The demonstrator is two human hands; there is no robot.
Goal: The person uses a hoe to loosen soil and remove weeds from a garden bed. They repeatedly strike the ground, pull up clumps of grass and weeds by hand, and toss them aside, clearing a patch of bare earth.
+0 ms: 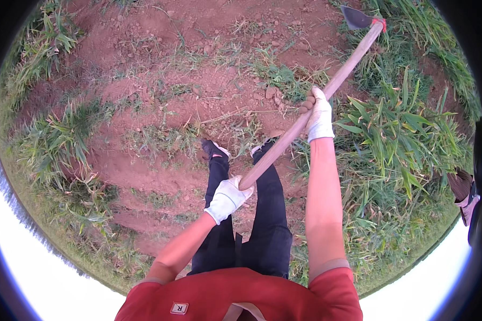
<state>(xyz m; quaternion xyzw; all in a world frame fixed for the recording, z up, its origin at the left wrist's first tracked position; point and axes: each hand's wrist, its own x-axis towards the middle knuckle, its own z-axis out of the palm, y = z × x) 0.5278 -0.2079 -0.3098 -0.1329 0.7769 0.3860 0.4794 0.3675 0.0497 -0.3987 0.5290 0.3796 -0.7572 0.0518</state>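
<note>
A hoe with a long wooden handle reaches from between my legs up to the top right. My left hand, in a whitish work glove, is closed round the butt end of the handle. Farther up, my right hand, in a glove with soiled fingers, grips the handle near its middle. The dark metal hoe blade is at the far end, with red material round the joint. It appears over the edge of the green growth; whether it touches the ground I cannot tell.
Reddish soil with scattered weeds lies around my shoes. Leafy green plants grow at the right, and more leafy plants at the left. Another person's leg and shoe show at the right rim.
</note>
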